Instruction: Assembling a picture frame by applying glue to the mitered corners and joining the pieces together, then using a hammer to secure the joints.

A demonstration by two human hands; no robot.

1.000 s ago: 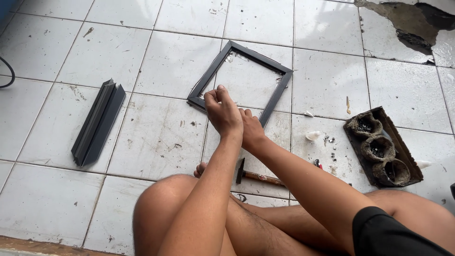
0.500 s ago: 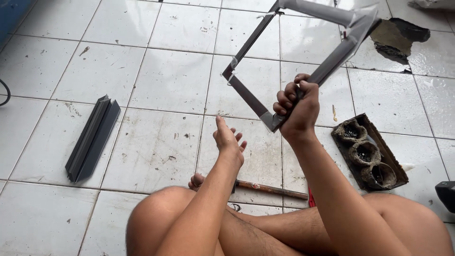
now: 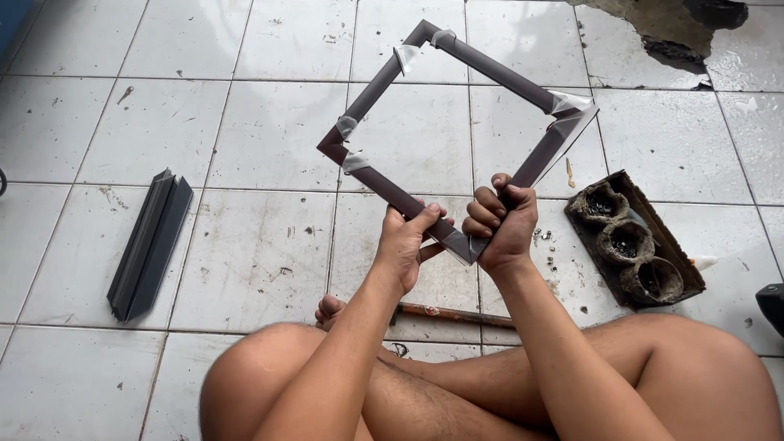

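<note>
A dark grey square frame (image 3: 384, 80) with clear tape at its corners is held up off the tiled floor, turned like a diamond. My left hand (image 3: 406, 245) grips its lower-left side close to the bottom corner. My right hand (image 3: 501, 224) is closed around the lower-right side at the same corner. Both hands meet at that near corner, above my crossed legs.
A stack of dark grey strips (image 3: 149, 242) lies on the floor at the left. A dark tray with three round cups (image 3: 630, 238) sits at the right. A rusty-handled tool (image 3: 453, 314) lies by my feet. Broken tile (image 3: 661, 28) shows at top right.
The frame lay flat on the floor a second ago. My right hand lifted it, and now my left hand has also taken hold of it near the bottom corner.
</note>
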